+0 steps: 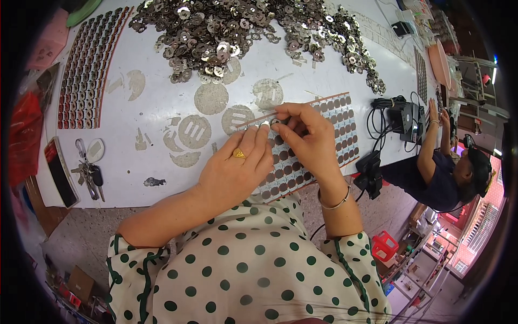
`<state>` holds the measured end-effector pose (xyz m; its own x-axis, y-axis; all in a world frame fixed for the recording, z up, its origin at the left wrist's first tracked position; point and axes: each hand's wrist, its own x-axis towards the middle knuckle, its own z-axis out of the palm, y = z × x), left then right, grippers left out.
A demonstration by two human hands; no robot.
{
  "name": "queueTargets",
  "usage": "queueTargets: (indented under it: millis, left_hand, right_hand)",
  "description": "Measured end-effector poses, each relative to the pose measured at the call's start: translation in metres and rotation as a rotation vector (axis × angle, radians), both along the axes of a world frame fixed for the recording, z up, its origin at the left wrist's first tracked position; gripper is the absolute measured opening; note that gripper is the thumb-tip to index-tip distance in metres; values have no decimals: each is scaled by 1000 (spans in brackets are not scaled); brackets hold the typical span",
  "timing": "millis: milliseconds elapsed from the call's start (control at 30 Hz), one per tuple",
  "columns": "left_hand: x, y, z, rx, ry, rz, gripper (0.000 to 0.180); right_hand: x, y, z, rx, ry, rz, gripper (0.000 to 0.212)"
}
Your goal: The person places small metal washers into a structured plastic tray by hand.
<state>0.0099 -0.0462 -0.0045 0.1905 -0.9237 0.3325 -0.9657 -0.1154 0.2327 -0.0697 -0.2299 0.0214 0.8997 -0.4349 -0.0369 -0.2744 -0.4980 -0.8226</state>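
Little gap in the right hand (pixel 314 136) grip around a small metal piece (pixel 275 122); left hand (pixel 238 161) grip unclear.

Passage runs between keys (pixel 96 175) and hands (pixel 240 163); heaped metal pieces (pixel 208 38) block farther out.

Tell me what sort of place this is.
Likely a small-parts workshop: metal pieces lie heaped on the table, a sheet of round dark parts lies nearer, and another person is at right.
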Motion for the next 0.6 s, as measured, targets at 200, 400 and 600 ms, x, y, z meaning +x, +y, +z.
queueTargets:
  millis: [200, 400, 600]
  left_hand:
    - [0, -1, 0, -1, -6, -2, 43]
    - [2, -2, -1, 29, -31, 3, 37]
    - [2, -8, -2, -43, 45, 5, 24]
  right_hand:
    - [-12, 10, -12, 60, -48, -121, 30]
    - [-13, 1, -10, -83, -54, -3, 29]
    - [42, -53, -2, -367, -190, -160, 33]
